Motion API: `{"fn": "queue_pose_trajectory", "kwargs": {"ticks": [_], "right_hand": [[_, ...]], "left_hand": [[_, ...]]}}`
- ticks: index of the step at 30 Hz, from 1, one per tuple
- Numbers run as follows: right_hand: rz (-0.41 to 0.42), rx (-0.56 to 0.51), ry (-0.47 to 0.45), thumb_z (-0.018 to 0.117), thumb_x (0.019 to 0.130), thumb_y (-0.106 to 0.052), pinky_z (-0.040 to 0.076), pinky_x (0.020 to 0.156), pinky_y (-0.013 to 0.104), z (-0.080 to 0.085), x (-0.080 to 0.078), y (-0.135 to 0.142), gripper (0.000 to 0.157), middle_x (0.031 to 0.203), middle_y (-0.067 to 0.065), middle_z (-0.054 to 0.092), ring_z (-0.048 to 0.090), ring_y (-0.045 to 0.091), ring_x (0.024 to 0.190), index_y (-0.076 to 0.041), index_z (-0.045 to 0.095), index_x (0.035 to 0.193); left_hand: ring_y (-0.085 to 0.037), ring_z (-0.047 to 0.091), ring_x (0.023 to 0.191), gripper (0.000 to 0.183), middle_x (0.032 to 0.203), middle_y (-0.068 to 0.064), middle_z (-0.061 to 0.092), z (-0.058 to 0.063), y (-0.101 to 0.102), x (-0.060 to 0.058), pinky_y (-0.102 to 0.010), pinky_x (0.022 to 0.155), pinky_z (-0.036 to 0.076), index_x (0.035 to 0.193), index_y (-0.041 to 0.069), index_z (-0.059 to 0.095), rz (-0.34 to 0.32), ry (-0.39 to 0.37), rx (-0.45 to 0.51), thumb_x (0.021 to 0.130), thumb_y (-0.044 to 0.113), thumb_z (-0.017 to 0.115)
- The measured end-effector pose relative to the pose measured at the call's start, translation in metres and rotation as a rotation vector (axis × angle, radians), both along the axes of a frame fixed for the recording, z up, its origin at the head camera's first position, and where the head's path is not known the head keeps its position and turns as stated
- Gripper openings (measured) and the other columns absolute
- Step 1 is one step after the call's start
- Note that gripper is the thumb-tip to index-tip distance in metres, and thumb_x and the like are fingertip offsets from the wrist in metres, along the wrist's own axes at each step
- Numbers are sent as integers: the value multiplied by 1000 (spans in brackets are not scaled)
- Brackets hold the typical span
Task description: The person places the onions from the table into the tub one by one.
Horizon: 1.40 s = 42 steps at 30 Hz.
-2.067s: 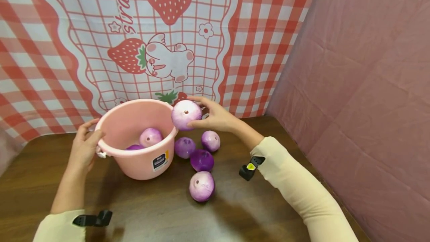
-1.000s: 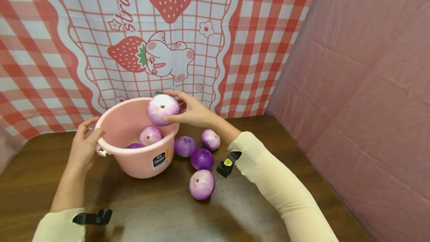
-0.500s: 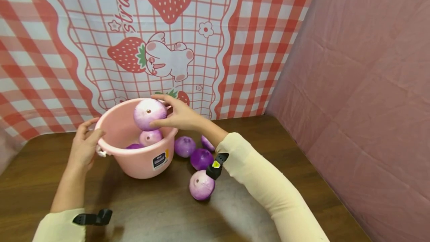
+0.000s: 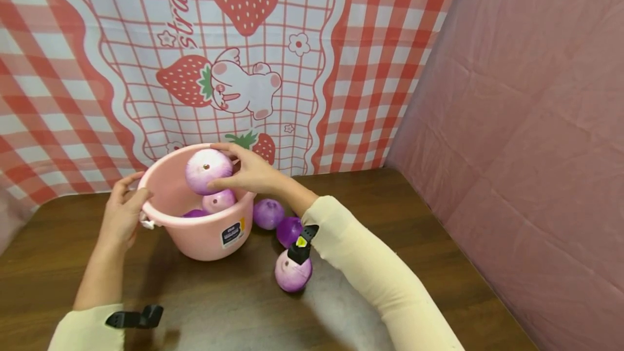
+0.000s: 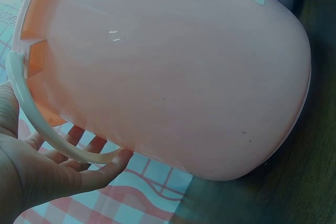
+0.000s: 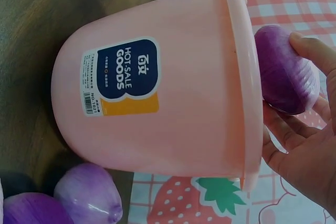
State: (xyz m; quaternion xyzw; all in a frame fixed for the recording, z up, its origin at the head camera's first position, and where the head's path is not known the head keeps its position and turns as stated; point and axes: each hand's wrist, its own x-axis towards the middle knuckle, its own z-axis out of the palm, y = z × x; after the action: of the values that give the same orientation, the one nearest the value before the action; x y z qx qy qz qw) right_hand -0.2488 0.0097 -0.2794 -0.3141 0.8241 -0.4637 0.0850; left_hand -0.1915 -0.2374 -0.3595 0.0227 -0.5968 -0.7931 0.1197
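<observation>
The right hand (image 4: pixel 251 172) has its grip clamped on a red onion (image 4: pixel 208 171), which lies between thumb and fingers to the left of the palm, over the mouth of a pink plastic bucket (image 4: pixel 205 240) and above a second onion (image 4: pixel 218 202) inside. The left hand (image 4: pixel 119 213) grips the bucket at the opposite side of its rim, by the cream handle (image 5: pixel 31 103). On the wooden tabletop (image 4: pixel 219 307), three loose onions (image 4: pixel 268 214) show to the bucket's right, the nearest partly covered by a black wrist mount (image 4: pixel 298 253).
</observation>
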Motion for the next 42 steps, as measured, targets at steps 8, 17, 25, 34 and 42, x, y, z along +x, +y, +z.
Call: {"fn": "queue_pose_trajectory", "kwargs": {"ticks": [8,17,25,34,42], "right_hand": [[55,2,68,80,73,-26,50,83,17,-6,-1,-5,77,119,0,56,55,8,101,-23,42,139],[181,-83,182,81,71,-13,50,86,15,-11,-6,-17,73,125,7,56,56,9,103,-7,46,135],[199,-57,179,81,71,-14,47,90,12,-14,-7,-28,73,127,5,57,55,5,106,-7,46,134],[179,-74,129,80,72,-16,47,90,12,-18,-6,-38,72,124,5,57,54,2,104,-10,46,135],[94,-50,78,79,74,-19,45,89,10,-18,-8,-45,67,124,0,57,55,1,103,-16,48,133]], "left_hand": [[-3,56,50,33,74,9,60,0,-1,1,-15,40,46,108,27,49,3,-2,7,89,1,48],[-3,57,51,32,74,10,61,0,-2,2,-15,41,47,108,27,49,7,-4,9,89,1,49],[-3,57,50,32,74,10,62,0,-1,2,-15,40,47,108,27,49,6,8,6,89,1,49],[-2,57,50,32,74,10,62,-1,0,1,-14,41,46,107,27,49,5,9,1,89,0,49],[-2,55,49,34,72,10,60,0,1,0,-14,40,46,107,27,49,9,8,-9,88,-1,48]]}}
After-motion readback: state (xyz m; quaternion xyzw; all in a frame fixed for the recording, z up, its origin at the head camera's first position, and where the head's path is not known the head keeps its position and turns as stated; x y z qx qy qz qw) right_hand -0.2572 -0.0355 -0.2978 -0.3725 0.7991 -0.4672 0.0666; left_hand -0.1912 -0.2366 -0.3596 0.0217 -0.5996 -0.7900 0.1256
